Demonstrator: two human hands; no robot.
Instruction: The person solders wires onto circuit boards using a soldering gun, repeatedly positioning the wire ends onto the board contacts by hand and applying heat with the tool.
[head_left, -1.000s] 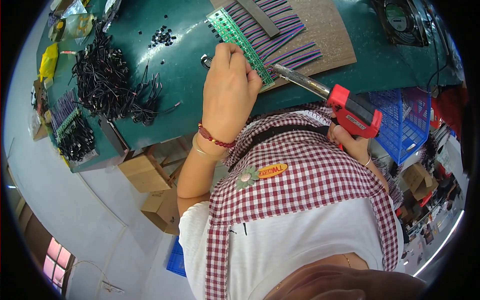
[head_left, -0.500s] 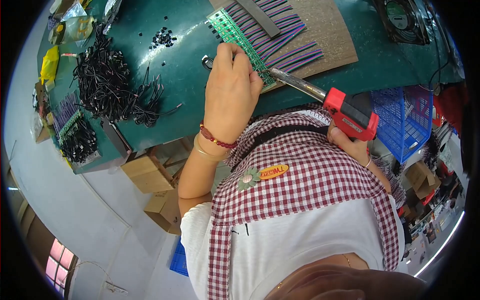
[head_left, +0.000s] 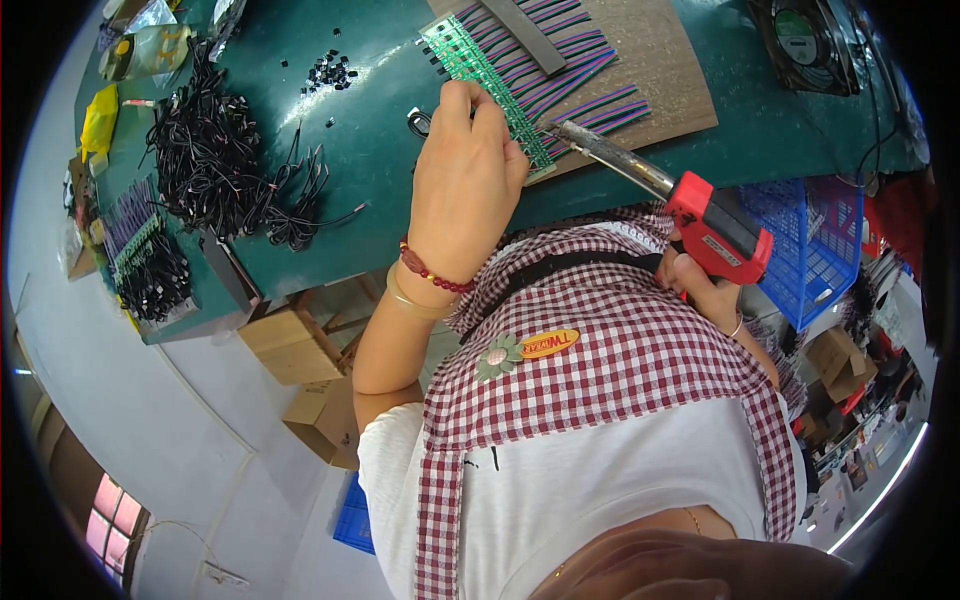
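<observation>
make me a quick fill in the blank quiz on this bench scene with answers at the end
1. The soldering tool is held in the person's ____ hand.
2. The left hand is at a circuit board strip coloured ____.
3. The checked apron is worn over a ____ shirt.

Missing words: right; green; white.

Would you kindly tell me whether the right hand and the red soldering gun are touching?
Touching. The head view shows the right hand holding the red soldering gun, with the thumb against its underside.
</observation>
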